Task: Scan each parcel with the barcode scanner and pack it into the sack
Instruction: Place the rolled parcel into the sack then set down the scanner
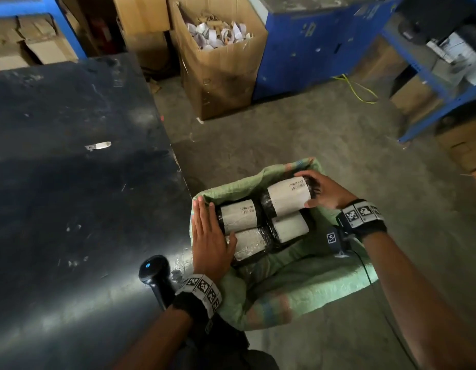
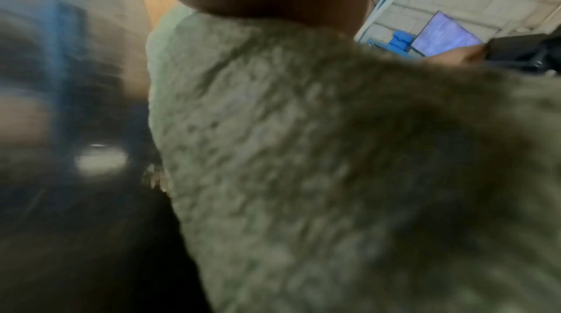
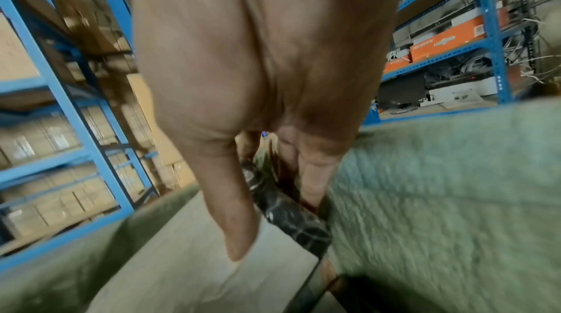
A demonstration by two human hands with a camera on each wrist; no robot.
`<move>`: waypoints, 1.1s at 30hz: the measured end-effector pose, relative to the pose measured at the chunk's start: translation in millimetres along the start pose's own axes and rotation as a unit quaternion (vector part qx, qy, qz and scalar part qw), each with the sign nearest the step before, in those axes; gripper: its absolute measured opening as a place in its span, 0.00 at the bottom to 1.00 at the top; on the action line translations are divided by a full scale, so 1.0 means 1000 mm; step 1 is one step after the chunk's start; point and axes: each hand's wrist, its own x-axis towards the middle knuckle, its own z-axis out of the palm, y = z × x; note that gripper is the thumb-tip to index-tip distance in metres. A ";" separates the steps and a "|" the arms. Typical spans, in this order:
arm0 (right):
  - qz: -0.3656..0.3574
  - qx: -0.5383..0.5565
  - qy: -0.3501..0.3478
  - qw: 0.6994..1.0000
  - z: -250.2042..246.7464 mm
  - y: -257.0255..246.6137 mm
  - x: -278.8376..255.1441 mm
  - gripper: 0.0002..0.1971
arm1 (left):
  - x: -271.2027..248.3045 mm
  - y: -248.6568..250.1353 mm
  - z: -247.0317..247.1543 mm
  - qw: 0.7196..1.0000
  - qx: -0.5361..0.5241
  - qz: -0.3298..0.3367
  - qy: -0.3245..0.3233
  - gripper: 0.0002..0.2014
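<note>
A green woven sack (image 1: pixel 298 279) stands open on the floor beside the table, with several black-wrapped, white-labelled roll parcels inside. My right hand (image 1: pixel 321 189) grips the far-right parcel (image 1: pixel 287 196) by its end, fingers over the top and thumb underneath; this parcel lies above the others. In the right wrist view the thumb (image 3: pixel 236 222) rests on its white label (image 3: pixel 182 258). My left hand (image 1: pixel 207 231) lies flat with straight fingers against the left ends of two parcels (image 1: pixel 238 216) at the sack's rim. The black barcode scanner (image 1: pixel 155 273) rests on the table edge by my left wrist.
The black table (image 1: pixel 71 182) fills the left side, with a small white scrap (image 1: pixel 98 146) on it. Behind the sack are a cardboard box of paper scraps (image 1: pixel 218 62), a blue cabinet (image 1: pixel 311 44) and blue shelving (image 1: pixel 431 84). The left wrist view shows mostly blurred sack cloth (image 2: pixel 303 150).
</note>
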 end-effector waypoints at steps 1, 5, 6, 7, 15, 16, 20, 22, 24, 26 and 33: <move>-0.001 -0.019 0.002 1.000 0.003 0.003 0.012 0.45 | 0.001 -0.002 0.001 1.000 -0.007 0.000 -0.001 0.44; 0.026 -0.126 0.015 0.992 0.024 0.019 0.043 0.43 | 0.003 -0.009 0.005 1.000 -0.005 -0.006 -0.014 0.45; 0.034 -0.140 0.023 0.989 0.031 0.023 0.045 0.41 | 0.003 -0.010 0.006 1.000 -0.006 -0.007 -0.014 0.45; 0.039 -0.145 0.034 0.988 0.037 0.029 0.047 0.39 | 0.002 -0.010 0.006 1.000 -0.009 -0.006 -0.013 0.45; 0.071 -0.148 0.116 0.980 0.067 0.031 0.046 0.37 | 0.003 -0.013 0.004 0.999 -0.022 0.000 -0.024 0.43; 0.081 -0.158 0.118 0.977 0.067 0.027 0.044 0.38 | 0.004 -0.013 0.003 0.999 -0.031 0.001 -0.029 0.41; 0.095 -0.223 0.141 0.960 0.069 -0.008 0.025 0.37 | 0.007 -0.024 -0.021 0.990 -0.108 0.034 -0.079 0.32; 0.059 -0.240 0.172 0.953 0.080 -0.039 0.008 0.34 | 0.006 -0.034 -0.045 0.985 -0.147 0.030 -0.085 0.31; 0.004 -0.229 0.204 0.952 0.101 -0.075 -0.012 0.31 | -0.001 -0.050 -0.071 0.988 -0.144 0.021 -0.047 0.30; -0.068 -0.195 0.226 0.952 0.134 -0.113 -0.036 0.29 | -0.015 -0.074 -0.095 0.993 -0.115 0.003 -0.005 0.29; -0.128 -0.054 0.079 0.987 0.295 -0.172 -0.062 0.27 | -0.116 -0.197 -0.113 0.983 -0.016 -0.152 0.098 0.28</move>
